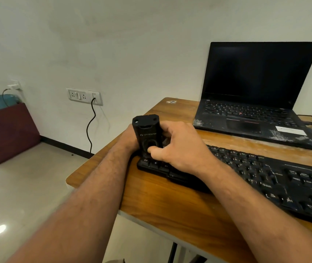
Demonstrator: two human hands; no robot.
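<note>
Black plastic fills your grip: your right hand [177,147] has its fingers [168,130] curled round the right side of the black device [146,133], with the thumb pressed by the round recess low on its front face. Your left hand [129,139] lies against the device's left side, but its fingers are hidden behind the casing, so you cannot tell how they sit. The device stands upright at the left end of the keyboard [265,177], just behind the Ctrl key. The keyboard runs off to your right across the wooden counter [170,205]. The counter's rounded left corner and edge lie close under your left forearm, with open floor [28,186] beyond. Farther back on the counter, well apart from the device, an open laptop [255,111] shows a dark screen. A cable [91,128] hangs from the wall socket [84,96] past the counter's left edge.
</note>
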